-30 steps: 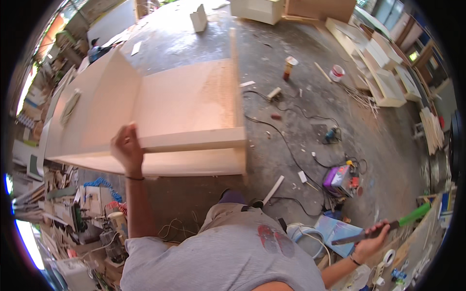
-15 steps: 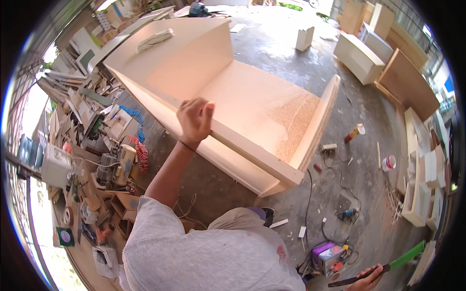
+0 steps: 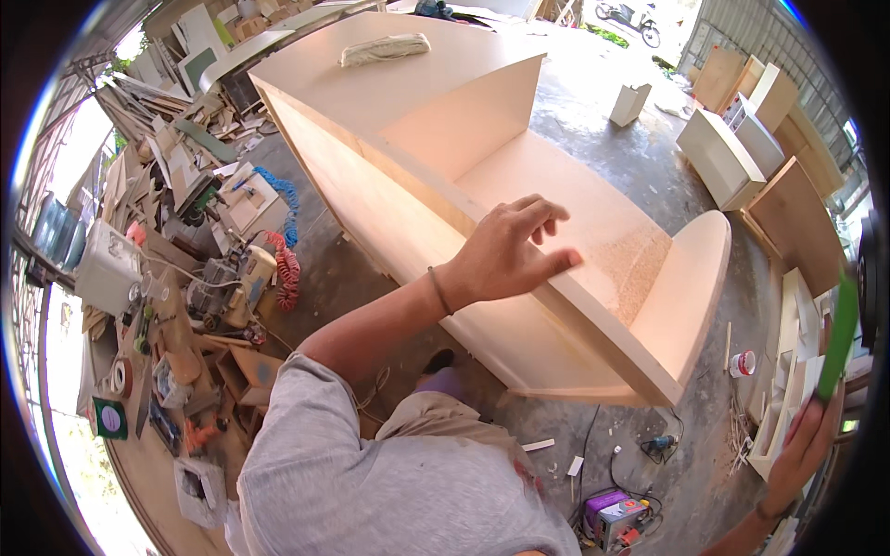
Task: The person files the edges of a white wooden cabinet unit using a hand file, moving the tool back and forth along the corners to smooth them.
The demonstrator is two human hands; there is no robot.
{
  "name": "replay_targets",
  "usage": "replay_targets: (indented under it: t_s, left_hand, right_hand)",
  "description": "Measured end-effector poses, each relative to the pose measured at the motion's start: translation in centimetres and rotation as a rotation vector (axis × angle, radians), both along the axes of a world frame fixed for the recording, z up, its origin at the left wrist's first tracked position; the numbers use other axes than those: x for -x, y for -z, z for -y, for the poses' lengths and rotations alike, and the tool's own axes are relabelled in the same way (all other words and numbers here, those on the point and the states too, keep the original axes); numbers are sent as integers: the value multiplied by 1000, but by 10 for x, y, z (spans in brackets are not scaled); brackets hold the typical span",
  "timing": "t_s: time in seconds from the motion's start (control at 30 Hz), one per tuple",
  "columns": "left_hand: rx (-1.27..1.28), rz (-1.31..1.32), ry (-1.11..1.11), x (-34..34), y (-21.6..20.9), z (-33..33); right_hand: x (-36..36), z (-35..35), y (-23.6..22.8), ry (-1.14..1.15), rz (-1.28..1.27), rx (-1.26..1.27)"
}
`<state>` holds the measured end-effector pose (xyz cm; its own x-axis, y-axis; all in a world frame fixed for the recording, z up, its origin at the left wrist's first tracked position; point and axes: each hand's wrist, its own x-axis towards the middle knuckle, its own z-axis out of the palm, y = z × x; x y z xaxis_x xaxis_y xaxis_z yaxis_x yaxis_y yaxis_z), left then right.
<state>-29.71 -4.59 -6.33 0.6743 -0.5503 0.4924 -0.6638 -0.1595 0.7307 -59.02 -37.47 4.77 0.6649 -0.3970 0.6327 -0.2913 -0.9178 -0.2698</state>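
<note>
A large unfinished wooden cabinet [image 3: 408, 208] stands before me, with a long rail along its near edge and sawdust [image 3: 633, 269] on the panel inside. Over that rail is my left hand [image 3: 514, 246], thumb and fingers apart and nothing in them. Whether it touches the wood I cannot tell. Far out on the right, my right hand [image 3: 805, 454] is wrapped round a long flat tool [image 3: 842, 334]. Its green part points up; the dark part is hidden. A bundle of pale cloth or cord [image 3: 386, 50] lies on top of the cabinet's far end.
Left of me a workbench holds an air compressor [image 3: 246, 278], red and blue coiled hoses and tools, with scrap wood behind. On the floor are a purple-and-grey power box [image 3: 612, 519], cords, a drill [image 3: 658, 447] and a jar [image 3: 742, 363]. Cabinet parts [image 3: 721, 159] stand along the right.
My right hand has risen at the right, turning the tool's green part upward. My left hand has moved right along the rail, its fingers now spread. The view has shifted too.
</note>
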Motion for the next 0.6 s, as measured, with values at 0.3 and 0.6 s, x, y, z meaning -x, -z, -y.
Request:
replay_targets:
  t_s: [0.3, 0.6]
  left_hand:
    - [-421, 626, -436, -167, -33, -147]
    - [-768, 322, -249, -206, -21, -165]
  right_hand:
    - [-338, -187, -41, -727, -131, 93]
    - [-489, -237, 3, -1097, -105, -198]
